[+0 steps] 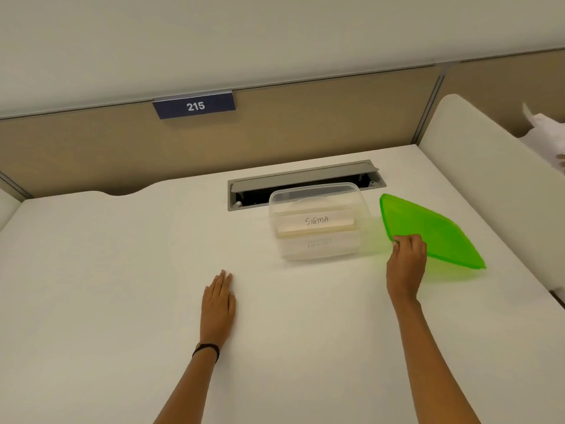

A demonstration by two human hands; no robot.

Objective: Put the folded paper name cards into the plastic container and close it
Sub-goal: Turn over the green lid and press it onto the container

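A clear plastic container stands uncovered on the white desk, in the middle right. Inside it lie folded paper name cards; the top one reads SIGMA. To its right, my right hand grips the near left edge of a green translucent lid. The lid is tilted, its left side raised off the desk. My left hand rests flat on the desk, fingers straight, well to the left and nearer than the container.
A grey cable hatch lies open right behind the container. A beige partition with a blue sign reading 215 runs along the back. A white side divider stands at the right, with white paper beyond it.
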